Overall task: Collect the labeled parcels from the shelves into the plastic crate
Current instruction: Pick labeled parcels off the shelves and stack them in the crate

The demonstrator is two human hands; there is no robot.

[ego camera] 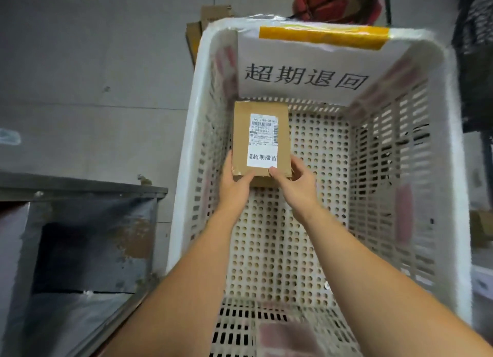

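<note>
A small flat rectangular brown cardboard parcel (pixel 241 143) with a matte face carries a white printed shipping label (pixel 263 143) with barcodes and black characters. It sits inside the large white plastic crate (pixel 386 169), toward the far left corner. The crate has a floor pierced with round holes and walls cut with slots. I cannot tell whether the parcel rests on that floor.

The left hand (pixel 234 181) pinches the parcel's near left corner, thumb on top and fingers along the side. The right hand (pixel 296 183) pinches the near right corner, thumb at the label's lower edge.

A white paper sign (pixel 304 71) with bold black characters hangs on the crate's far wall under a strip of glossy yellow tape (pixel 322 37). A scuffed grey metal cabinet (pixel 80 196) stands just beside the crate on the left.
</note>
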